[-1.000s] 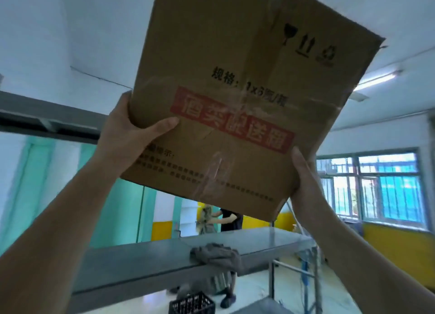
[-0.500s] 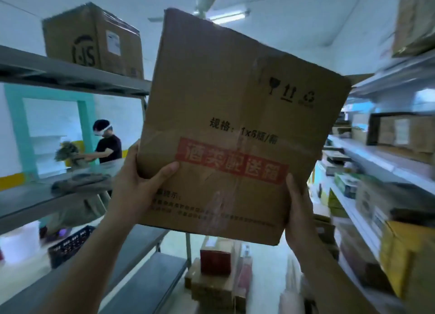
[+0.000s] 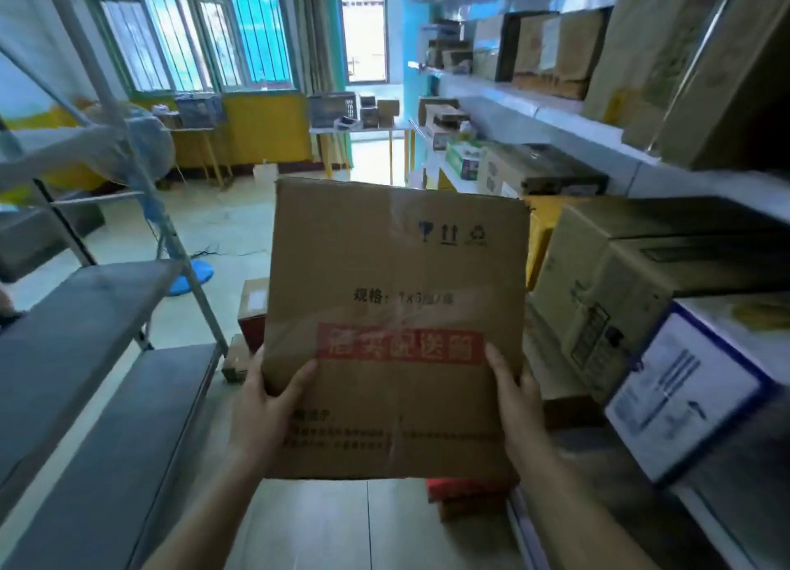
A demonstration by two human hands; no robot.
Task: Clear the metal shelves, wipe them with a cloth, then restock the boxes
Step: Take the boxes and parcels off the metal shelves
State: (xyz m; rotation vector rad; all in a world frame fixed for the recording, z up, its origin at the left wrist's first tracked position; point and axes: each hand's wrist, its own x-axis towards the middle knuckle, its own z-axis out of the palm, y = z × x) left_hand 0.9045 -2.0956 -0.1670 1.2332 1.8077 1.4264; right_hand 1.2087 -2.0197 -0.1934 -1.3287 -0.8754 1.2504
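Cardboard box (image 3: 397,313) is up in mid-air in the aisle, between the bare grey metal shelves (image 3: 85,355) on the left and the stocked rack (image 3: 598,129) on the right, touching neither. Printed face is toward the holder, print right way up, long axis roughly vertical, top edge dipping slightly to the right.

Left hand (image 3: 265,411) clamps the lower left edge, thumb laid across the front. Right hand (image 3: 517,402) clamps the lower right edge, thumb on the front. The fingers behind the box are hidden.

Print: black "规格:", the rest of that line blurred. Red band with white characters, too smeared to read. Fragile-glass, up-arrow and recycle symbols top right. Small black lines near the bottom are illegible.

Condition: plain brown, creased, clear tape running down the centre.
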